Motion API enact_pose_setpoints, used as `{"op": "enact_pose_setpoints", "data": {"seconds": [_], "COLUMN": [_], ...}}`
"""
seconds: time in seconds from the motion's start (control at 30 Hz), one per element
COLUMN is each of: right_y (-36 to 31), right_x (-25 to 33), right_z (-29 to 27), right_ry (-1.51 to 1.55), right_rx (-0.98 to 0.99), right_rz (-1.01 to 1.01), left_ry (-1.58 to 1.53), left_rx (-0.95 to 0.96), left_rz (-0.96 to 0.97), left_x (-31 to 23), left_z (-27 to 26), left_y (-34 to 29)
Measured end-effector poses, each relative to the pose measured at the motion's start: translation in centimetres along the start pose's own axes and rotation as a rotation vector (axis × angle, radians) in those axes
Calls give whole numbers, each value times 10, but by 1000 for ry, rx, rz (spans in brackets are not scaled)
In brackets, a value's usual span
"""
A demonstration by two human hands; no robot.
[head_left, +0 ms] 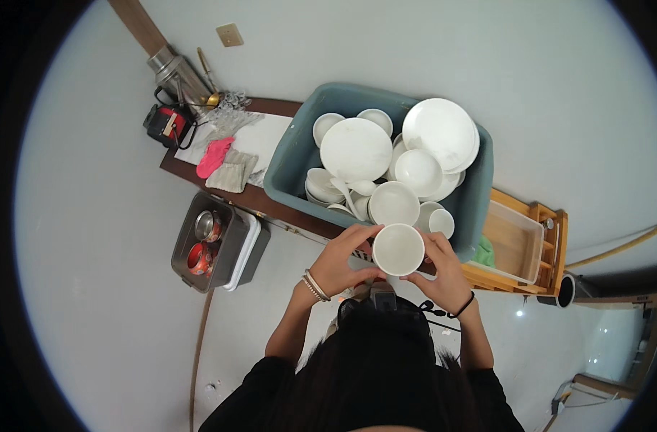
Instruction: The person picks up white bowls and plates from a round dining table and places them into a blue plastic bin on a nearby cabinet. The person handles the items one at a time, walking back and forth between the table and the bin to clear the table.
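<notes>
Between my two hands is a round white bowl [398, 250], its open mouth facing up, just in front of the near edge of a grey-green plastic tub [285, 162]. My left hand [336, 261] grips the bowl's left side, and my right hand [441, 275] grips its right side. Right behind it, inside the tub, sits another white bowl [395, 204]. White plates [356, 150], more bowls [418, 173], small cups [441, 223] and white spoons [346, 196] are piled in the tub. The bowl's underside is hidden.
Left of the tub, the dark wooden table [192, 175] bears a pink cloth [215, 157], grey gloves [231, 173] and a metal flask [177, 75]. Below stands a grey bin [184, 245] with red tins. A wooden rack [551, 248] with a clear tray [512, 237] is at right.
</notes>
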State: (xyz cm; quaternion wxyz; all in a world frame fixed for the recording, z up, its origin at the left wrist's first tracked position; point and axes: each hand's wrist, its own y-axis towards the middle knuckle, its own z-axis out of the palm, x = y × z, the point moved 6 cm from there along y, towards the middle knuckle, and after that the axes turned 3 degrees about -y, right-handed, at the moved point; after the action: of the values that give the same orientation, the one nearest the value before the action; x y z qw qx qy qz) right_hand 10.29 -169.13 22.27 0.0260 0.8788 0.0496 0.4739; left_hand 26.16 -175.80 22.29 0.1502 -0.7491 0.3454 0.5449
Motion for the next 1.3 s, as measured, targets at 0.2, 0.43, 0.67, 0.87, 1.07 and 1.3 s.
{"op": "enact_pose_setpoints", "data": {"seconds": [0.2, 0.43, 0.67, 0.87, 1.07, 1.3], "right_y": [16, 28, 45, 53, 58, 62], "right_x": [0, -9, -12, -17, -44, -79], "right_z": [-1, -8, -1, -4, 2, 13], "right_ry": [-4, -20, 78, 34, 19, -15], "right_rx": [43, 76, 23, -63, -122, -139], "right_rz": [-82, -143, -118, -56, 14, 115], "left_ry": [74, 97, 133, 167, 108, 131], "left_rx": [-74, -78, -88, -28, 38, 39], "left_rz": [-52, -134, -92, -31, -10, -84], "left_x": [0, 1, 0, 18, 56, 82], "left_z": [-1, -2, -18, -22, -7, 12], "left_y": [-1, 5, 20, 43, 67, 74]}}
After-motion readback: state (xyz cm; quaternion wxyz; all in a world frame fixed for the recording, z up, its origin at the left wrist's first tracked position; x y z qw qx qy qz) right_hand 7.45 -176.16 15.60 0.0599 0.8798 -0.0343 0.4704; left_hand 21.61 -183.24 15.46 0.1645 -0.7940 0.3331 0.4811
